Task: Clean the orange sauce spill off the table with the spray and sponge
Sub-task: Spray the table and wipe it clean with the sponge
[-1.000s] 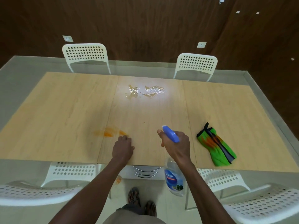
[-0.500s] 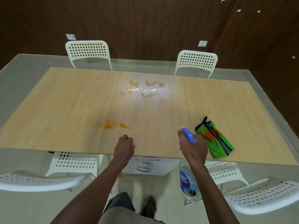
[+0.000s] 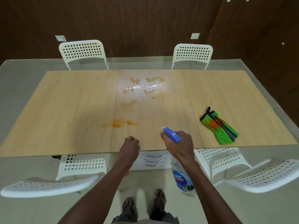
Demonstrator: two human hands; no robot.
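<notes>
A dining or meeting room: long wooden table (image 3: 72, 110), white perforated chairs (image 3: 82, 51), wood-panelled wall (image 3: 145, 21).

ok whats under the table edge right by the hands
A white drawer unit with curved metal handles sits under the table, between two white chairs. Only its front shows; the tabletop covers the rest.

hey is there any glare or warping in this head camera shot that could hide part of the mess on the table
Head view: overhead light glares white off the wet patch at the table's far middle, washing out its colour there. Head view: the orange sauce smear nearer the left hand is glare-free and clear. Head view: wide-angle warping bends the near chairs and table edges; detail is slightly soft.
</notes>
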